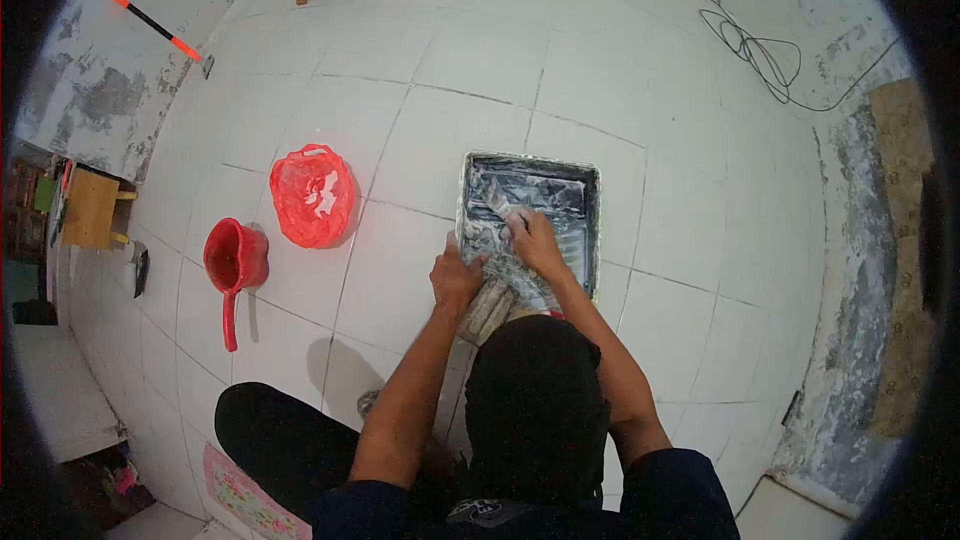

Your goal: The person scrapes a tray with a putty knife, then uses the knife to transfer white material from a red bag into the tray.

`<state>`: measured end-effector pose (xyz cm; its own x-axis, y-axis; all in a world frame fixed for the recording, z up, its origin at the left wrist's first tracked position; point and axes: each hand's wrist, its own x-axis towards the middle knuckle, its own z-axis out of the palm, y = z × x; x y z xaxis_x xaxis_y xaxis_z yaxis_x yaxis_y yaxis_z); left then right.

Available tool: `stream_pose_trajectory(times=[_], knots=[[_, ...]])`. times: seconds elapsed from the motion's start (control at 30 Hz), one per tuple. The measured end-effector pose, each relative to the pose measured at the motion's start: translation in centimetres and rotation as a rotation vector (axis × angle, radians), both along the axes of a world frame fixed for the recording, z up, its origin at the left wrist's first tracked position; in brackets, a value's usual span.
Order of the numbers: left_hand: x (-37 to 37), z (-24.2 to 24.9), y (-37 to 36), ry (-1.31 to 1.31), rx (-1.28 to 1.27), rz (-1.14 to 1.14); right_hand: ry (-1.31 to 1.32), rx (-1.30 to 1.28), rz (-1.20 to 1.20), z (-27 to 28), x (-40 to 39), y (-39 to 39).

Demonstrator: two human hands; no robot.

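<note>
Steadily enough, the right hand [538, 243] is closed around the end of a pale, whitish, narrow hand tool [497, 200], fingers curled in with little gap between them, and the tool slants towards the upper left over the inside of a black, rectangular, shallow tray [597, 225] smeared with white; whether the tool is a brush or a scraper cannot be told; the tray lies on the white tiled floor [480, 60], just ahead of the person's head, which is covered in black; the left hand [455, 278] is at the tray's left edge, thumb over the rim and fingers bent along the outer side, so that the edge sits in its grasp; a worn, greyish-brown, block-like thing [488, 312] lies by the tray's near left corner, partly hidden by the head; to the left, well apart from the tray, stand a red, crumpled, rounded plastic container [312, 197] with white residue inside and, near it, a red, round, long-handled plastic dipper [238, 255], its handle pointing towards the person.
</note>
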<state>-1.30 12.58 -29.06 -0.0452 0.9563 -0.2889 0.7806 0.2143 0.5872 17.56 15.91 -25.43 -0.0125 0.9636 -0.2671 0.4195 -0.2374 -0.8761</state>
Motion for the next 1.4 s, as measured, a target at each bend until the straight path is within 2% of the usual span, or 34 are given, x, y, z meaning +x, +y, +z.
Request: stream_pose_trajectory(times=[0.03,0.1,0.13,0.2,0.23,0.3,0.43,0.6,0.8,1.23,1.3,1.4], knots=[[-0.1,-0.5,-0.1,0.002,0.002,0.003,0.002,0.002,0.003,-2.1,-0.1,1.0],[-0.3,-1.5,-0.2,-0.008,0.05,-0.025,-0.323,0.22,-0.042,-6.0,-0.2,2.7],[-0.2,-1.1,-0.1,-0.006,0.05,-0.022,-0.321,0.221,-0.039,-4.5,-0.6,3.0],[0.0,-0.6,-0.1,-0.003,-0.004,0.001,-0.55,0.328,-0.075,-1.9,-0.8,3.3],[0.0,-0.6,-0.1,-0.002,-0.004,0.003,-0.549,0.328,-0.073,-1.5,-0.8,3.7],[0.1,-0.5,-0.3,0.014,0.117,0.002,-0.654,0.278,-0.007,-1.0,-0.5,4.6],[0.3,-0.9,-0.2,0.026,0.051,0.03,-0.652,0.339,0.025,-1.6,-0.2,6.1],[0.3,-0.2,-0.2,0.002,0.093,0.005,-0.807,0.347,0.16,-2.7,0.4,8.0],[0.2,0.5,0.1,-0.046,0.001,-0.001,-0.765,0.47,0.161,-2.9,0.9,8.0],[0.3,1.6,0.4,-0.019,-0.029,0.036,-0.745,0.498,0.187,-2.9,1.3,8.2],[0.1,1.8,0.7,-0.076,-0.141,-0.003,-0.761,0.441,0.187,-2.4,1.2,8.0],[-0.2,1.0,0.8,-0.099,-0.136,-0.032,-0.808,0.376,0.227,-2.3,1.0,7.8]])
